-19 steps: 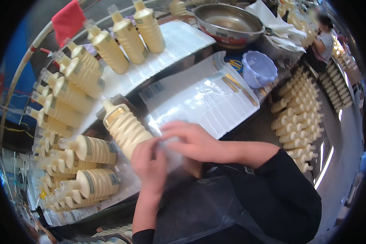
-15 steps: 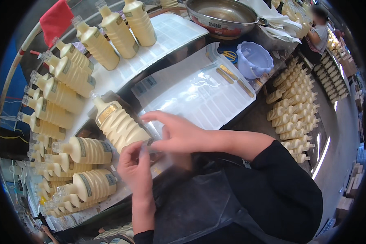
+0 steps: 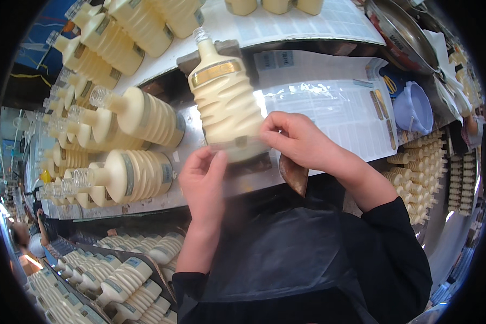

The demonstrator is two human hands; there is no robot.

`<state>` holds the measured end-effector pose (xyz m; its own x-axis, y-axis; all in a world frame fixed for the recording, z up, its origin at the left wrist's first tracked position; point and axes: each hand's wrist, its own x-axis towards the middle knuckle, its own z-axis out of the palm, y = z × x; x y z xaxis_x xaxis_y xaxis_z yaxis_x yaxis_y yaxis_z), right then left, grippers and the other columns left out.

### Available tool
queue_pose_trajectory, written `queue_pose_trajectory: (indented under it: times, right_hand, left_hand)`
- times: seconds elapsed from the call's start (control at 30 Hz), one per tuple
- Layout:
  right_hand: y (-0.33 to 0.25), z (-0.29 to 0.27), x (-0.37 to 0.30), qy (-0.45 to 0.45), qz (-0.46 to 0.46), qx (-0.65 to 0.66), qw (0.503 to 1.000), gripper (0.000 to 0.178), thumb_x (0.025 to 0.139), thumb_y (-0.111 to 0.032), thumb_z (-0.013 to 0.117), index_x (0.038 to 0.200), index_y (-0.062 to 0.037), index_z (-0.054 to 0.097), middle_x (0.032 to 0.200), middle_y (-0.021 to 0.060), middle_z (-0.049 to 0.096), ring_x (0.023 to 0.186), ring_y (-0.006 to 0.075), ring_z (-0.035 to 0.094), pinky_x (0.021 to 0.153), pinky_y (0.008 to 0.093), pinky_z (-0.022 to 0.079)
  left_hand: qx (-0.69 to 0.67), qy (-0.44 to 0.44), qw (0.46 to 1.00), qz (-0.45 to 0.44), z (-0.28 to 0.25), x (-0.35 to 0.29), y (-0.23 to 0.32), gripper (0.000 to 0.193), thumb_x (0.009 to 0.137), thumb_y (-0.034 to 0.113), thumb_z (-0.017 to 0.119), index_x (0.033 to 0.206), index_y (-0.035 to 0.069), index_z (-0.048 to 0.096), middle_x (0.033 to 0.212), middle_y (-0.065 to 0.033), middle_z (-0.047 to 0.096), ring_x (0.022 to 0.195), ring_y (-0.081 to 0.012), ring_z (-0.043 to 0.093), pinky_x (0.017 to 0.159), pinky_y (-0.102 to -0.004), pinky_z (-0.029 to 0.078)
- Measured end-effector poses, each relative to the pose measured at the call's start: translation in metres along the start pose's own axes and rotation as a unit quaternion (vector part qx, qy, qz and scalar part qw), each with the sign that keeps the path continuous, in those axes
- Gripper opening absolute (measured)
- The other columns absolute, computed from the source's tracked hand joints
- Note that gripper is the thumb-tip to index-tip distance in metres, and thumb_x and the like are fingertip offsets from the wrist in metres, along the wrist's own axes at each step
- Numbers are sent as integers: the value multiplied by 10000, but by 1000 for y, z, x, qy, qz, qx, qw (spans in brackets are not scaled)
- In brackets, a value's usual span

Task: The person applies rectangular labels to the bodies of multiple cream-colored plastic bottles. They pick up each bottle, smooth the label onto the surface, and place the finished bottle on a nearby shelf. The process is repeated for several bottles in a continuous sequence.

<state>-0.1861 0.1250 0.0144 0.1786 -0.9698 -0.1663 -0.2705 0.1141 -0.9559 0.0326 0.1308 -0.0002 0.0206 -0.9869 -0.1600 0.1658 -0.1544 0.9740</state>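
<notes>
In front of me a cream-coloured ribbed bottle (image 3: pixel 224 100) with a clear threaded neck lies on a dark rest (image 3: pixel 191 60), neck pointing away. A gold label band crosses its shoulder. Across its lower part stretches a thin see-through label strip (image 3: pixel 241 141) with a small dark patch. The fingertips of my left hand (image 3: pixel 202 181) pinch the strip's left end, near the bottle's lower left edge. My right hand (image 3: pixel 297 141) closes on the other end at the lower right. Whether the whole strip touches the bottle, I cannot tell.
Labelled bottles (image 3: pixel 140 171) crowd the bench's left side. On the right, a white label sheet (image 3: pixel 318 110) carries gold strips (image 3: pixel 380 105); beyond are a lilac bucket (image 3: pixel 414 110) and a metal basin (image 3: pixel 402 38). A brown pointed piece (image 3: pixel 294 177) juts below my right hand. More bottles stand lower left.
My hands, close together beside the bottle's lower end before, have spread apart with the strip stretched between them over the bottle. The view has shifted, bringing the bottle nearer the middle.
</notes>
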Motion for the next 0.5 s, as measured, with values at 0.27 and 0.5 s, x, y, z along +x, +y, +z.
queue_pose_trajectory:
  times: [0.27, 0.5]
  right_hand:
    - [-15, -4, 10, 9, -2, -148, 989, 175, 955, -156, 645, 937, 18, 646, 761, 58, 663, 703, 119, 615, 650, 279, 500]
    - [17, -10, 19, 39, 31, -66, 997, 176, 979, -184, 642, 1021, -14, 661, 853, 28, 663, 770, 84, 605, 680, 270, 503]
  left_hand:
    - [71, 4, 997, 34, -15, 1, -26, 132, 913, 45, 705, 864, 40, 583, 923, 8, 562, 846, -70, 522, 802, -234, 444]
    - [16, 24, 1000, 12, -9, 8, -25, 108, 954, 100, 633, 1011, 39, 565, 1036, -13, 549, 928, -111, 519, 852, -279, 445]
